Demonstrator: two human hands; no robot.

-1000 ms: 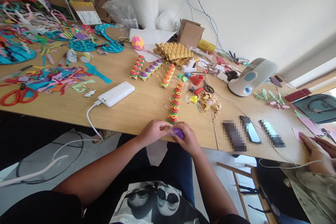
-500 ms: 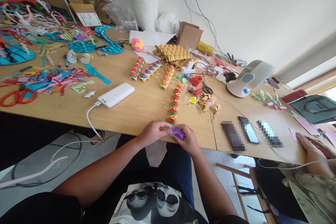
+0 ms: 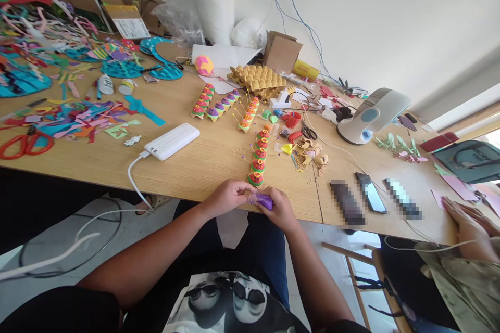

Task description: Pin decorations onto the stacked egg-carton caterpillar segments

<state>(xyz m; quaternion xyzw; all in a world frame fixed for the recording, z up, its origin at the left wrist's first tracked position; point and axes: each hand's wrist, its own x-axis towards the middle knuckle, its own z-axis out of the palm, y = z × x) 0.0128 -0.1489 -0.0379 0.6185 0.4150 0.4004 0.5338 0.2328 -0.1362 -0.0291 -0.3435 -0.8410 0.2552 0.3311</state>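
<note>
Just off the table's front edge, both my hands are closed on a small clear plastic bag of purple modelling clay (image 3: pixel 265 201). My left hand (image 3: pixel 230 196) pinches the loose clear end of the bag. On the other side, my right hand (image 3: pixel 282 208) grips the filled purple end. Right beyond my fingers stands an egg-carton caterpillar (image 3: pixel 258 165), with red and green clay bumps, yellow rings and pins stuck in its sides. Farther back are an orange caterpillar strip (image 3: pixel 249 114), a purple one (image 3: pixel 223 104) and a red one (image 3: pixel 203 101).
A white power bank (image 3: pixel 172 141) with a cable lies left, near red scissors (image 3: pixel 25 144) and paper scraps (image 3: pixel 84 119). Torn carton pieces (image 3: pixel 310 152), a fan (image 3: pixel 373 114) and a phone (image 3: pixel 370 192) are on the right. Another person's hands (image 3: pixel 469 221) rest at the far right.
The purple bag has turned slightly between my hands, and my right fingers have shifted a little on it. Everything on the table stays in place.
</note>
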